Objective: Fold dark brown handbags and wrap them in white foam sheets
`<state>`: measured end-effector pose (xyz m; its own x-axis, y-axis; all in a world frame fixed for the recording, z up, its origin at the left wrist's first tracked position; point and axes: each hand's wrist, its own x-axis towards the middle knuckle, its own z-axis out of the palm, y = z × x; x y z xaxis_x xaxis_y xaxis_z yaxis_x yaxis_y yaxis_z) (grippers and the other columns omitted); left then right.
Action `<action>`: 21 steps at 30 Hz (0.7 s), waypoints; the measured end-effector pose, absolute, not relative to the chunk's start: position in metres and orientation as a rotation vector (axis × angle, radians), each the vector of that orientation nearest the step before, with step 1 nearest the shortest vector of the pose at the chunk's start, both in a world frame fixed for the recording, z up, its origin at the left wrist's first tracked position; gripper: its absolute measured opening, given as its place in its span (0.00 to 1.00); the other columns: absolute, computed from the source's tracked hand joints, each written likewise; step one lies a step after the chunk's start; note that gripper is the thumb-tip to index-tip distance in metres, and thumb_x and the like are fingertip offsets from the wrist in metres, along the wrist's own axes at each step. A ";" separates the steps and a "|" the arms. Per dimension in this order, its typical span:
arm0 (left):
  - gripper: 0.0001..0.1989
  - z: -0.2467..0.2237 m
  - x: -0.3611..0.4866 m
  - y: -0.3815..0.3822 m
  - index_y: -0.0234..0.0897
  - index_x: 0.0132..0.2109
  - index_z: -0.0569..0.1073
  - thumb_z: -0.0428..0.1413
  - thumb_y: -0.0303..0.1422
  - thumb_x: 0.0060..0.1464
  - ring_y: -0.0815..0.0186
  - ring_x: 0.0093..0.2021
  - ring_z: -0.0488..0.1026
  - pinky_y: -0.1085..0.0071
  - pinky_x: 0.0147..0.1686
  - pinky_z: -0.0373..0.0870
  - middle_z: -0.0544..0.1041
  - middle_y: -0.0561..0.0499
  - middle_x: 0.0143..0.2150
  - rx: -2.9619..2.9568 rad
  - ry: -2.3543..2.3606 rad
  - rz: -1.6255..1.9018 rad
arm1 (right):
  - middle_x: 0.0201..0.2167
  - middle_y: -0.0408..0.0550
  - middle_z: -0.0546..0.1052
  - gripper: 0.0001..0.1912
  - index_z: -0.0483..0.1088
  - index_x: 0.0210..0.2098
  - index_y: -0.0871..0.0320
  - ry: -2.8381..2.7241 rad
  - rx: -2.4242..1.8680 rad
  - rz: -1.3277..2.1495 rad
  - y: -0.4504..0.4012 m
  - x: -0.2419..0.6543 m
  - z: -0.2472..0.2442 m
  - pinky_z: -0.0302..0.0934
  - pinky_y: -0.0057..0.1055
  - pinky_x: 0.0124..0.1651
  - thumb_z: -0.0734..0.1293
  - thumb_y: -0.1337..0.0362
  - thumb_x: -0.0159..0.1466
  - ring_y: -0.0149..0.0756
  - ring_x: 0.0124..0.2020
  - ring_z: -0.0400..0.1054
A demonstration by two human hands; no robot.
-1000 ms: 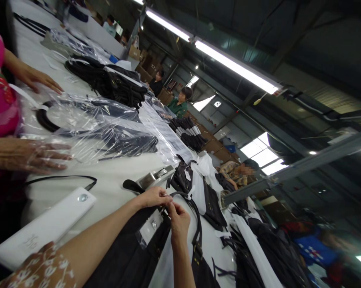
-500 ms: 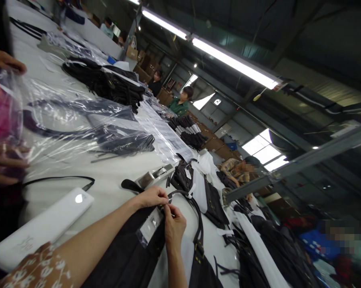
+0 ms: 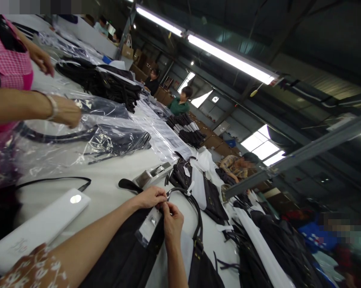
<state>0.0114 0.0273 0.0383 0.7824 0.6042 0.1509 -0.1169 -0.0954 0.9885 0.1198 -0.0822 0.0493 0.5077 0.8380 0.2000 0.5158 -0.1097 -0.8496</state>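
Note:
A black bag (image 3: 120,244) lies on the white table in front of me, with a small clear packet (image 3: 149,226) against its upper part. My left hand (image 3: 151,197) is pinched at the bag's top edge, just above the packet. Fingertips touching it, my right hand (image 3: 172,219) is also pinched there. What the fingers grip is too small to make out. Beyond my left hand sits a metal device (image 3: 153,175). A black handle strap (image 3: 197,216) curves to the right of my right hand.
A co-worker's hand (image 3: 67,112) is over plastic-wrapped goods (image 3: 117,140) at the left. A white power bank (image 3: 42,228) with a cable lies lower left. More black bags (image 3: 215,200) lie right; a metal bar (image 3: 300,150) slants across.
The co-worker at the left has leaned in and reaches over the plastic-wrapped goods. My hands stay at the bag's top edge, fingertips now slightly closer together.

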 end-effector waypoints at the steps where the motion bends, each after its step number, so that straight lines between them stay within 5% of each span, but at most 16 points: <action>1: 0.07 0.038 0.012 0.027 0.35 0.30 0.70 0.52 0.35 0.49 0.69 0.22 0.68 0.74 0.25 0.64 0.70 0.56 0.20 1.567 0.405 0.625 | 0.30 0.49 0.79 0.18 0.76 0.32 0.61 -1.144 -1.778 0.407 -0.082 0.120 0.048 0.62 0.30 0.40 0.66 0.51 0.57 0.38 0.34 0.70; 21: 0.07 0.040 0.011 0.024 0.36 0.29 0.69 0.49 0.32 0.52 0.70 0.23 0.69 0.75 0.26 0.63 0.73 0.55 0.22 1.784 0.468 0.612 | 0.25 0.46 0.76 0.19 0.75 0.28 0.62 -1.079 -1.732 0.500 -0.083 0.126 0.038 0.58 0.26 0.31 0.65 0.50 0.56 0.33 0.28 0.65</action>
<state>0.0111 0.0235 0.0397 0.7857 0.5947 0.1703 0.0078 -0.2847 0.9586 0.1260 -0.0827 0.0380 0.5175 0.8429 0.1475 0.4324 -0.1088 -0.8951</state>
